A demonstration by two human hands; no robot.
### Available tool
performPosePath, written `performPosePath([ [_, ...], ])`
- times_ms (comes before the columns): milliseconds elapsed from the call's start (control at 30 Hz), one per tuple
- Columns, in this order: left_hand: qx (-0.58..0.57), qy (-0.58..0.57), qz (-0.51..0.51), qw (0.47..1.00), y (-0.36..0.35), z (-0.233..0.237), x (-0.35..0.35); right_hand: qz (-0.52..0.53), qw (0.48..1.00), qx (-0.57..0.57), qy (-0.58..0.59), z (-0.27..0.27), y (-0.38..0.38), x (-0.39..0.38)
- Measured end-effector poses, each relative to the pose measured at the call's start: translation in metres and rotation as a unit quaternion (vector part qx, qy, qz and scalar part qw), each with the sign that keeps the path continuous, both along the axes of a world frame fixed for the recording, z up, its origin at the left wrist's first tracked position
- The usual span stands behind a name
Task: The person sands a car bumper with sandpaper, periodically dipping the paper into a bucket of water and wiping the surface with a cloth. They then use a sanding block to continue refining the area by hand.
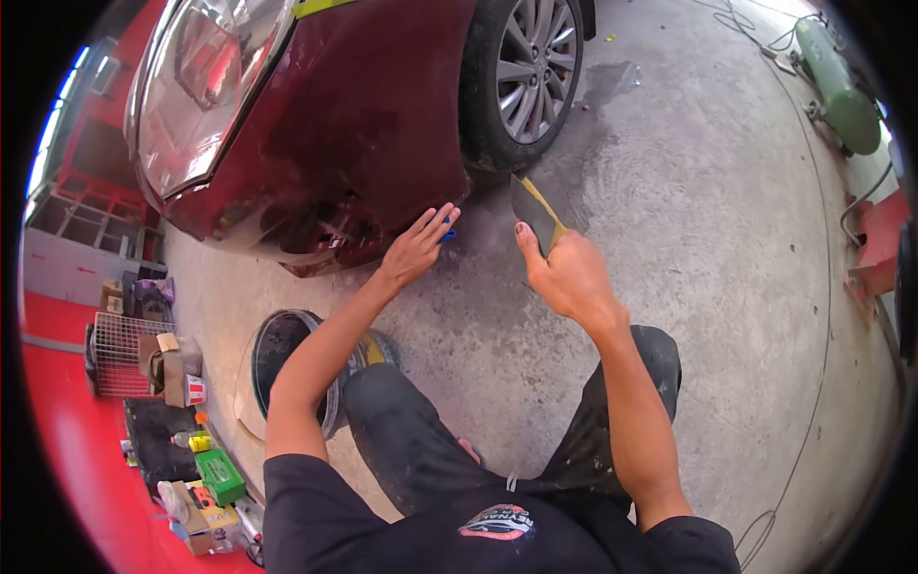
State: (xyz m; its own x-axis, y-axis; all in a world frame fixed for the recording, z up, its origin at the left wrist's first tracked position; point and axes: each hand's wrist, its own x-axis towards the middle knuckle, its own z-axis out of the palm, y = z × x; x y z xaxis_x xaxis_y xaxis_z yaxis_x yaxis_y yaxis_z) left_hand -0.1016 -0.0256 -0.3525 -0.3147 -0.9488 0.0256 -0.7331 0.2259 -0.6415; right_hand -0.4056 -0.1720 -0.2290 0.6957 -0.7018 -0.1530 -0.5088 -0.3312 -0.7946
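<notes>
I am crouched beside a dark red car [363,105]. My left hand [418,244] presses against the lower edge of its bumper, with a small blue thing [448,231] under the fingers. My right hand [566,273] is held out in front of me and grips a flat dark sheet with a yellow edge [535,212], likely sandpaper, pointing toward the car's front wheel [524,72]. The bumper near my left hand looks dull and scuffed.
A black bucket [287,349] stands by my left knee. At the left lie a wire basket [120,354], bottles, a green box [220,475] and cartons along a red strip. A green air tank [841,86] and hoses sit at the right on the concrete floor.
</notes>
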Motion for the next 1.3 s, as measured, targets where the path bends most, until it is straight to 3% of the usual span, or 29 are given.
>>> performPosePath([
  [67, 0.034, 0.049, -0.002, 0.998, 0.002, 0.026, 0.005, 0.01, 1.0, -0.003, 0.009, -0.002, 0.001, 0.001],
  [133, -0.012, 0.019, -0.022, 0.999, 0.0, 0.093, 0.001, 0.017, 1.0, 0.004, 0.008, -0.004, -0.003, 0.005],
  [233, -0.185, -0.01, -0.022, 0.982, -0.015, 0.207, -0.001, -0.007, 0.999, -0.038, -0.015, -0.015, -0.007, 0.017],
  [300, -0.22, -0.034, 0.003, 0.975, -0.028, 0.263, -0.004, -0.006, 0.999, -0.031, -0.016, -0.013, -0.007, 0.026],
  [433, -0.236, -0.03, 0.021, 0.971, -0.063, 0.3, -0.007, 0.001, 0.999, -0.031, -0.011, -0.015, -0.001, 0.04],
  [600, -0.232, -0.072, 0.01, 0.97, -0.121, 0.264, -0.012, 0.002, 0.999, -0.025, 0.019, -0.018, 0.007, 0.045],
  [833, -0.114, -0.048, -0.021, 0.992, -0.146, 0.183, -0.01, -0.007, 0.999, -0.027, 0.023, -0.003, 0.021, 0.034],
  [1200, -0.026, -0.022, -0.061, 0.998, -0.05, -0.011, 0.003, 0.013, 0.999, -0.038, -0.009, 0.011, 0.034, 0.002],
  [1267, 0.131, 0.011, -0.007, 0.991, -0.017, -0.038, 0.012, 0.015, 0.999, -0.033, 0.006, 0.016, 0.03, -0.007],
  [1300, 0.188, 0.081, -0.008, 0.979, 0.004, -0.046, 0.02, 0.013, 0.999, -0.031, 0.01, 0.017, 0.029, -0.01],
])
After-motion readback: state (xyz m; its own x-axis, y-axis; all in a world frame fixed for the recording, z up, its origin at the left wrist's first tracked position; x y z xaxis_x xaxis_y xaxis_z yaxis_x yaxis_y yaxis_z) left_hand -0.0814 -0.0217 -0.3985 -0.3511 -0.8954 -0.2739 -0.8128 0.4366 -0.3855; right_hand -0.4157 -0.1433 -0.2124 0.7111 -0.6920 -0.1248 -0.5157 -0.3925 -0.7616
